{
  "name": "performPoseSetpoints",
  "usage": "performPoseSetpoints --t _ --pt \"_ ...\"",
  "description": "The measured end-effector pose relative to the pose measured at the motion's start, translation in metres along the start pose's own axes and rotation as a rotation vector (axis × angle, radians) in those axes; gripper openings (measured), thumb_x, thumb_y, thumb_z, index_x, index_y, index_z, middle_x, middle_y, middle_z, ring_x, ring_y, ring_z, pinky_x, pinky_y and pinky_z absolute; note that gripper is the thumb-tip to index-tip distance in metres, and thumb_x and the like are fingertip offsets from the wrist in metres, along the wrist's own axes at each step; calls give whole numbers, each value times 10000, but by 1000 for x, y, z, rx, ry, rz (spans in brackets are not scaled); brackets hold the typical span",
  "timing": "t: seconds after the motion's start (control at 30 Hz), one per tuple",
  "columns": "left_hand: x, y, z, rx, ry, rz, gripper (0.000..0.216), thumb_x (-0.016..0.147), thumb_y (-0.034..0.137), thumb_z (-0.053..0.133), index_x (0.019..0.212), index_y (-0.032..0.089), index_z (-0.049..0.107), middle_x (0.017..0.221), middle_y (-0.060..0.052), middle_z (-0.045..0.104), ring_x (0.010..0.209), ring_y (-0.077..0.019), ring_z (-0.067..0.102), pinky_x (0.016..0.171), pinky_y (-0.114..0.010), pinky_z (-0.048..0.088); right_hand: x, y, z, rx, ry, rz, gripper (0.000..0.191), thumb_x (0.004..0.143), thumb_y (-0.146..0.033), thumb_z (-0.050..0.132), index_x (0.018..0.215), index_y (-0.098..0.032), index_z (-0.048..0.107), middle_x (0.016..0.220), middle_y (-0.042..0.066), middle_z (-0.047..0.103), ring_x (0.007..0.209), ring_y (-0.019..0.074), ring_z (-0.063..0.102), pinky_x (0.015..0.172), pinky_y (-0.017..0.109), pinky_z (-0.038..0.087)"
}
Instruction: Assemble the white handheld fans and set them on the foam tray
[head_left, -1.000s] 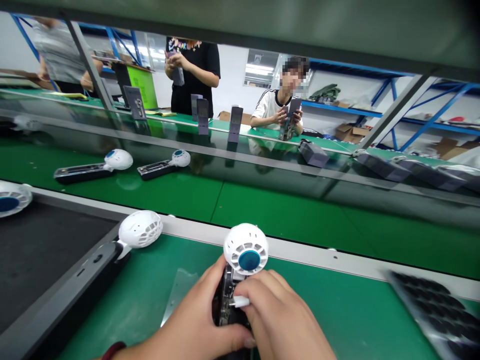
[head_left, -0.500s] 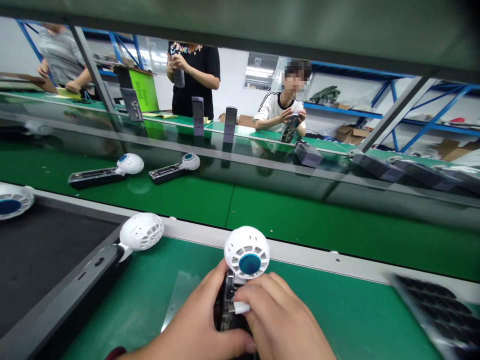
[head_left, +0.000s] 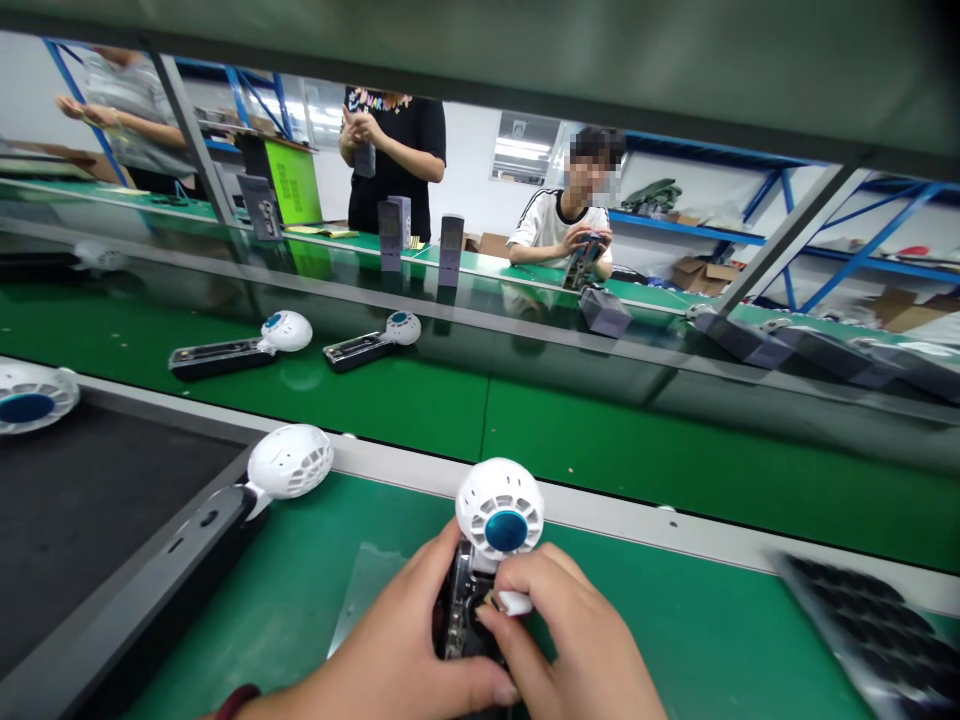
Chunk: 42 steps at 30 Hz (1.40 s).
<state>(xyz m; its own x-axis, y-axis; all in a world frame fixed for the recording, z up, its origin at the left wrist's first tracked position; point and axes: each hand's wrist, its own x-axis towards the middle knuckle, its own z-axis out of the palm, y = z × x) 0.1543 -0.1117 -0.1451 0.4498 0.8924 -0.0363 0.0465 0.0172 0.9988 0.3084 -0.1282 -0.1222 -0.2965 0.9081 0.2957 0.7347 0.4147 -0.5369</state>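
Both hands meet low on the green counter (head_left: 675, 640) around a handheld fan (head_left: 491, 545). Its white head stands clear above the fingers, while the dark open body is mostly hidden. The left hand (head_left: 390, 650) wraps that body; the right hand (head_left: 570, 650) pinches a small white part (head_left: 515, 602) against it. Wrists are cut off. Another fan (head_left: 247, 490) lies left, tilted.
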Motion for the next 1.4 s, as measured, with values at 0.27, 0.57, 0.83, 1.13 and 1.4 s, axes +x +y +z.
performPoseSetpoints --t 0.27,0.57,0.83,1.13,1.4 --pt "3 6 -4 -82 -38 -73 768 566 162 719 1238 251 358 1173 -46 517 1108 -267 440 937 -368 344 -3 1 9 74 146 61 131 710 -131 534 755 -237 472 726 -26 552 668 142 527 555 206 422" --pt "5 15 -4 -652 153 -296 454 719 277 616 1133 189 454 1001 -56 619 953 -223 562 836 -321 409 -2 14 18 884 272 553 259 769 -480 497 797 -223 519 590 -49 425 516 100 420 463 173 360" --pt "3 37 -14 -814 58 -362 350 832 259 399 1165 183 322 761 -63 629 669 -198 615 679 -374 470 -2 15 21 704 322 229 122 762 -350 567 804 -263 641 768 1 615 700 144 579 608 187 453" --pt "4 46 -12 -682 107 -371 548 791 230 465 1287 231 231 688 -32 600 603 -169 581 587 -301 472 -3 24 9 311 267 -129 165 755 -119 557 865 -231 605 743 7 606 652 124 586 552 160 470" --pt "5 35 -21 -520 27 -201 468 769 237 554 1209 282 399 983 -14 557 903 -190 516 808 -333 409 0 23 6 136 211 -239 157 765 -94 532 883 -184 581 725 16 606 656 121 580 587 176 493"
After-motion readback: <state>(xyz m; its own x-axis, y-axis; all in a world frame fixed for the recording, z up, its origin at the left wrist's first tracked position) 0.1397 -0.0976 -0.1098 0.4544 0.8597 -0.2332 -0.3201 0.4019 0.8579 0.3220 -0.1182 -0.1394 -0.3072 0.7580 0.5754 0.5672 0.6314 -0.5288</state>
